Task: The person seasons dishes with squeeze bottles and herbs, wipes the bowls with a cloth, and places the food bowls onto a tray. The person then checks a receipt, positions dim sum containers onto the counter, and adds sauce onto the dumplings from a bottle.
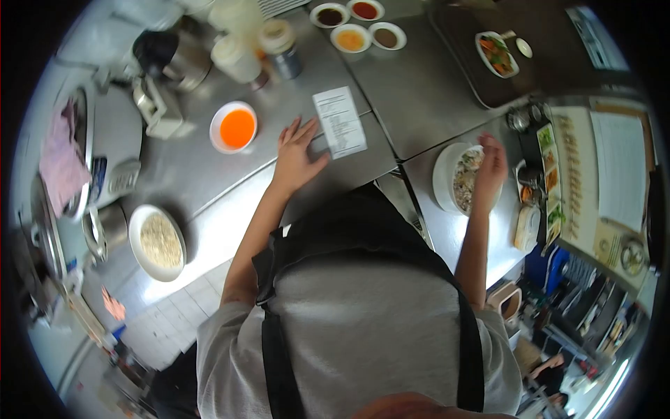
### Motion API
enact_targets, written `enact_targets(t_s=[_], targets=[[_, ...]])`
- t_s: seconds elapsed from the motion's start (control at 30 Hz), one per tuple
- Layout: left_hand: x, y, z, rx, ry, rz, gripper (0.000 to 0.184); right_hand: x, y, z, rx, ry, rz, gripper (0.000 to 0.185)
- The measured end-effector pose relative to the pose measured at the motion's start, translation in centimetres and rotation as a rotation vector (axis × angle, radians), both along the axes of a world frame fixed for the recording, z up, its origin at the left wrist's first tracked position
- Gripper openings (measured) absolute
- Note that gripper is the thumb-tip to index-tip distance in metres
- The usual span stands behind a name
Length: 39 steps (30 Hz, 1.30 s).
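— Steel counters (pixel 426 87) meet around the person in a crowded kitchen. Why is the left hand (pixel 300 153) out there?

— Perhaps for balance, or to mark the printed slip (pixel 340 122). Its fingers are spread beside the slip's left edge; whether they touch the paper, I cannot tell

— And the right hand (pixel 491 164)?

— Over the right side of a white bowl (pixel 442 178), on the counter to the person's right. Its fingers look drawn together and curled; I cannot tell whether they pinch anything. The bowl probably sits there to be in easy reach

— What does it hold?

— Something like rice with darker bits (pixel 465 183). An oval bowl (pixel 136 237) far to the left holds pale grains (pixel 160 241), and a round bowl (pixel 215 131) nearer has bright orange liquid (pixel 238 129)

— Those four small bowls (pixel 368 40)?

— Dark, red, yellow and brown sauces, it seems, grouped maybe for quick choosing. On the tray (pixel 457 52), a white dish (pixel 515 70) carries mixed vegetables (pixel 495 54)
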<state>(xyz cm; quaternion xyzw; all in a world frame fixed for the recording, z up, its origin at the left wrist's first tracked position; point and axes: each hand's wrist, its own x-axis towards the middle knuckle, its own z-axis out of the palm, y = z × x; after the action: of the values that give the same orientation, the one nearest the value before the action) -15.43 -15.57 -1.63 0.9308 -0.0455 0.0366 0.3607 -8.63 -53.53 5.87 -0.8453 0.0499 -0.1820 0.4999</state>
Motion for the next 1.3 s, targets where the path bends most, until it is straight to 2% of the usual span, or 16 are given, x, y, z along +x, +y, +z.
enact_targets(t_s=[0.1, 0.13, 0.2, 0.27, 0.33, 0.37, 0.43, 0.5, 0.53, 0.57, 0.63, 0.73, 0.87, 1.0, 1.1, 1.3], targets=[[1.9, -1.5, 2.6, -0.031, -0.105, -0.007, 0.060, -1.4, -9.9, -0.6, 0.107, 0.210, -0.254, 0.031], [3.0, -2.7, 3.9, -0.047, -0.178, 0.012, 0.049, -2.5, -13.1, -1.6, 0.124, 0.309, -0.327, 0.031], [5.8, -5.1, 5.3, -0.151, -0.192, -0.059, 0.042, -6.4, -19.1, -6.0, -0.114, 0.468, -0.262, 0.034], [9.2, -8.5, 6.9, -0.228, -0.234, -0.143, 0.029, -10.2, -19.9, -7.7, 0.115, 0.701, -0.275, 0.037], [13.6, -12.9, 7.0, -0.467, -0.071, -0.242, 0.027, -12.4, -18.8, -9.6, 0.431, 0.747, -0.233, 0.038], [16.1, -15.2, 6.7, -0.582, 0.018, -0.287, 0.026, -12.1, -16.9, -8.6, 0.413, 0.850, -0.254, 0.036], [22.3, -19.9, 5.1, -0.620, 0.121, -0.350, 0.029, -12.6, -14.2, -8.5, 0.564, 0.680, -0.274, 0.032], [28.9, -24.1, 3.2, -0.595, 0.189, -0.326, 0.033, -12.0, -12.6, -7.8, 0.314, 0.651, -0.362, 0.027], [31.9, -26.4, 2.6, -0.584, 0.221, -0.318, 0.035, -12.3, -12.7, -9.4, 0.236, 0.488, -0.351, 0.024], [34.8, -28.4, 2.0, -0.564, 0.301, -0.261, 0.036, -12.3, -12.9, -10.2, 0.095, 0.485, -0.386, 0.022], [39.8, -31.3, 0.7, -0.519, 0.469, -0.144, 0.039, -12.2, -13.1, -11.0, 0.158, 0.461, -0.405, 0.022], [44.3, -34.2, -1.8, -0.746, 0.658, -0.150, 0.044, -11.1, -12.3, -8.9, 0.212, 0.445, -0.455, 0.021], [46.8, -35.7, -2.5, -0.589, 0.506, -0.192, 0.045, -9.8, -12.5, -8.8, 0.196, 0.429, -0.475, 0.020], [49.4, -37.9, -1.6, -0.648, 0.401, -0.180, 0.037, -8.2, -12.4, -8.1, 0.209, 0.445, -0.494, 0.021], [53.9, -40.3, -2.0, -0.713, 0.419, -0.172, 0.039, -7.1, -12.6, -6.6, 0.211, 0.557, -0.494, 0.023], [62.4, -43.5, -2.8, -0.711, 0.523, -0.233, 0.043, -6.9, -12.0, -6.8, 0.249, 0.498, -0.537, 0.025]])
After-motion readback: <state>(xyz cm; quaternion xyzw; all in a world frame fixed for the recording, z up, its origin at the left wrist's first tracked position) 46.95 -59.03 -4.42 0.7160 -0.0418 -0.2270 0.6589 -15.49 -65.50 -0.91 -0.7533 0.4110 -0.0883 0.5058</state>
